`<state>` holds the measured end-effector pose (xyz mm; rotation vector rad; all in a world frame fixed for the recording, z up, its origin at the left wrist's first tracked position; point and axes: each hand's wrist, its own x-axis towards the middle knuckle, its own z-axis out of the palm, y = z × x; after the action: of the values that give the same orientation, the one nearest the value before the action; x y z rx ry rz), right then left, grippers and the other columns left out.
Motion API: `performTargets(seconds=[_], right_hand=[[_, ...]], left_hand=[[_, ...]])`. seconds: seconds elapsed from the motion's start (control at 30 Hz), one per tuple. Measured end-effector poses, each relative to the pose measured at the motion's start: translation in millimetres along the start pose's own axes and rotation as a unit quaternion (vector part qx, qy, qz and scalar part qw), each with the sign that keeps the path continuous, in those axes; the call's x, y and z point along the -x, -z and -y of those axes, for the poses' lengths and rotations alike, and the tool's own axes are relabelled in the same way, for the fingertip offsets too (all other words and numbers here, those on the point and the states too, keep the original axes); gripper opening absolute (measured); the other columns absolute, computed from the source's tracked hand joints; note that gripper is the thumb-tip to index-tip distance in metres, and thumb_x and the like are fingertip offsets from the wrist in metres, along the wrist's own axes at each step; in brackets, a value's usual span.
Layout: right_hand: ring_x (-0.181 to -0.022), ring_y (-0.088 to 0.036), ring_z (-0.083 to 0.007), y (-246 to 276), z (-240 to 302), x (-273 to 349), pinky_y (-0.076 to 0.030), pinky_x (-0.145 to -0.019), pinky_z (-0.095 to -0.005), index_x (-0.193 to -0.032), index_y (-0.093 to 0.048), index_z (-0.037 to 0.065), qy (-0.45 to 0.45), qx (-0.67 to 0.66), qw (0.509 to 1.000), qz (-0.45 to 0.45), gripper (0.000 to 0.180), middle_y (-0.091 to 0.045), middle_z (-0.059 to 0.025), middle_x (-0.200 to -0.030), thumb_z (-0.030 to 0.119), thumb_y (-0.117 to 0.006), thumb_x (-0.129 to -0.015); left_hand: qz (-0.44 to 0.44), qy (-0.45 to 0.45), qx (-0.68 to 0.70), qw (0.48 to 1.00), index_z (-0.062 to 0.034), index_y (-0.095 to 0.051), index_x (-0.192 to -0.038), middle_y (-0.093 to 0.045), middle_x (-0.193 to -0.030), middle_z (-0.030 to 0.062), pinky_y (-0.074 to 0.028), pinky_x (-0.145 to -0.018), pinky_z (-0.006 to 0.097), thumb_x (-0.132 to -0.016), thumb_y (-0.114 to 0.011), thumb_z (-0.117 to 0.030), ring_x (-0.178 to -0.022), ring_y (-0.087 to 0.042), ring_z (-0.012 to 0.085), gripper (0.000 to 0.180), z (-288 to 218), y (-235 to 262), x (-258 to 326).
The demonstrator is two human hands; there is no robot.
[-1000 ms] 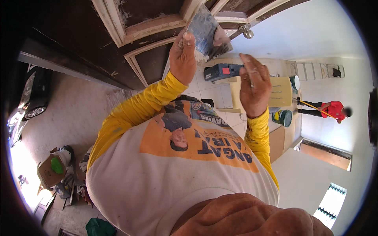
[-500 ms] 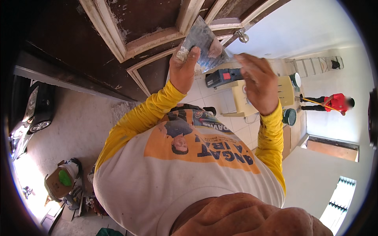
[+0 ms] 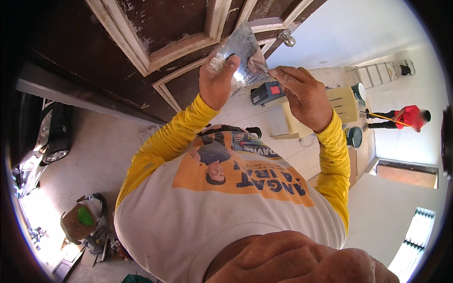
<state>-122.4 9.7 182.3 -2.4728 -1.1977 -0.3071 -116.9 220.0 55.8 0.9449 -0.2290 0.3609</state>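
My left hand point(image 3: 216, 81) grips a thin, shiny metal plate point(image 3: 239, 41), thumb on its face and the fingers behind it. A pinkish-beige lump of putty point(image 3: 256, 62) sits near the plate's right edge. Closed around a slim tool that looks like a putty knife point(image 3: 265, 70), my right hand point(image 3: 306, 98) is right of the plate. The tool's tip meets the putty; its handle is mostly hidden in the fingers. Beyond both hands stands a dark brown panelled door point(image 3: 163, 26) with pale, scraped-looking mouldings and a round metal doorknob point(image 3: 287, 38).
A dark toolbox point(image 3: 268, 93) and a cream plastic chair point(image 3: 342, 104) are on the tiled floor, near green pails point(image 3: 354, 137). Farther right are a ladder point(image 3: 377, 74) and a person in a red shirt point(image 3: 409, 116) holding a yellow pole. A cardboard box point(image 3: 75, 226) and a car point(image 3: 55, 134) are left.
My right hand, blurred and apart from the plate before, now has the tool's tip at the putty. The plate has tilted slightly and catches more light.
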Motion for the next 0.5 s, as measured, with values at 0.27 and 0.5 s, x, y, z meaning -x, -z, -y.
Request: performTargets(seconds=[0.27,0.5], right_hand=[[-0.083,-0.062,-0.0279,7.3,-6.9,4.6,-0.055,-0.07,-0.0353,-0.115,-0.069,0.006,0.048,-0.003,0.996,-0.076,0.054,-0.069,-0.0108,-0.11,-0.013,-0.061,-0.065],[-0.097,-0.061,-0.0283,0.0,-19.9,9.7,-0.052,-0.084,-0.0351,-0.121,-0.068,0.006,0.086,0.012,0.993,-0.083,0.062,-0.066,-0.0106,-0.12,-0.017,-0.06,-0.063]], left_hand=[[0.003,0.022,-0.05,0.998,0.0054,-0.058,-0.124,-0.067,-0.11,0.0065,-0.049,-0.089,0.025,-0.097,-0.062,-0.019,-0.099,-0.061,0.0107,0.037,-6.6,5.6,1.7],[0.094,-0.186,-0.253,0.945,0.0057,-0.059,-0.123,-0.067,-0.115,0.0105,-0.049,-0.095,0.03,-0.095,-0.06,-0.009,-0.106,-0.063,0.0184,0.032,-11.3,15.0,-1.0]])
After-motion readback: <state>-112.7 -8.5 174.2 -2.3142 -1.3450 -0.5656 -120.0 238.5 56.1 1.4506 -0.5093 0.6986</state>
